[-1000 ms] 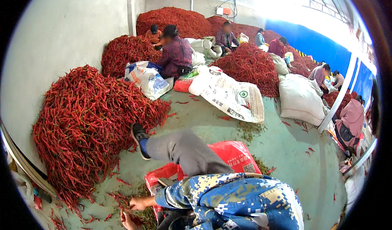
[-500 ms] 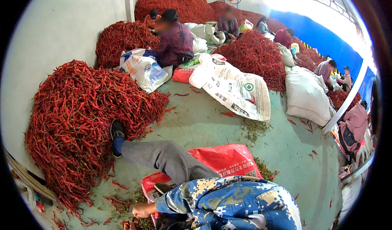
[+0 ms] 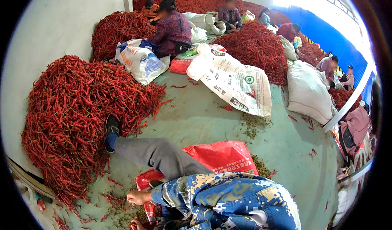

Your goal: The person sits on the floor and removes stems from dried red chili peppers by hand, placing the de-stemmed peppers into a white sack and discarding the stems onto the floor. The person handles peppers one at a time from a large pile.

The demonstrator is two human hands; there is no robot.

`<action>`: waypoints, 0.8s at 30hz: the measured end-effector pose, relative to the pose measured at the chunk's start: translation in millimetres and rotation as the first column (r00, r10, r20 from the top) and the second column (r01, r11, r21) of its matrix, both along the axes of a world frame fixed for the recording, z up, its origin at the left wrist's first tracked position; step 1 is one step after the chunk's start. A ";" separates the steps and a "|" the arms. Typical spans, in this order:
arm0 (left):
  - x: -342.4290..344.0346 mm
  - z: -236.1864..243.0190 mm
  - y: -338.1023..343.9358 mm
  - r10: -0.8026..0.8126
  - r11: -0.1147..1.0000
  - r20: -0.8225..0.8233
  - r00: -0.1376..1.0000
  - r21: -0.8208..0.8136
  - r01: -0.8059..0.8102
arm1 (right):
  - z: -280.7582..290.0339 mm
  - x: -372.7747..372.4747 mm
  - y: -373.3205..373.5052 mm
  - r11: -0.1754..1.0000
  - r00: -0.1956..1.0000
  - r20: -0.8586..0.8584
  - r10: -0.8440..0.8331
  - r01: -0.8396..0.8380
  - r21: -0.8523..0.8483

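My right hand (image 3: 139, 197) reaches out of a blue camouflage sleeve over the floor beside my outstretched leg. Its fingers are curled closed; anything inside them is hidden. Lower down, at the picture's bottom edge, my left hand (image 3: 138, 225) shows only in part, closed around red chili peppers (image 3: 133, 226). Loose chilies and stem scraps (image 3: 118, 201) lie on the floor to the left of both hands. A large heap of dried red chilies (image 3: 77, 123) rises beyond them, with my shoe (image 3: 112, 126) against its side. Under my leg lies a red printed sack (image 3: 220, 156).
A white printed sack (image 3: 234, 83) lies flat ahead, and a full white sack (image 3: 308, 93) stands to its right. Several people sit among other chili heaps (image 3: 253, 50) at the back. A white pole (image 3: 347, 99) slants at the right; a wall (image 3: 53, 30) bounds the left.
My right hand has moved slightly up and left. The left hand has come a little further into view, red chilies at its fingers. The whole view has shifted slightly.
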State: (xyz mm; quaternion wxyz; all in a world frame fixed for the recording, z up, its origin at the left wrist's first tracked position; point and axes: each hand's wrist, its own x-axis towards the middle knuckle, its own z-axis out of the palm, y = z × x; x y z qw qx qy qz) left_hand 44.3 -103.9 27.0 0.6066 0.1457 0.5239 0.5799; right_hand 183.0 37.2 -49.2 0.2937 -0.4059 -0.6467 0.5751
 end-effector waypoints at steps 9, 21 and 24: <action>25.9 4.8 9.6 -0.041 0.998 -0.002 0.999 0.039 0.041 | 39.9 9.1 -1.9 0.950 0.992 0.037 0.120 -0.126 0.286; -11.6 11.5 -56.7 0.057 0.989 0.093 0.994 0.132 -0.069 | 4.0 48.9 -41.4 0.704 0.626 -0.726 -0.283 -0.378 -0.601; -8.0 10.7 -41.4 0.188 0.934 0.129 0.974 0.282 -0.218 | 29.0 47.0 -8.8 0.721 0.761 -0.626 -0.172 -0.336 -0.606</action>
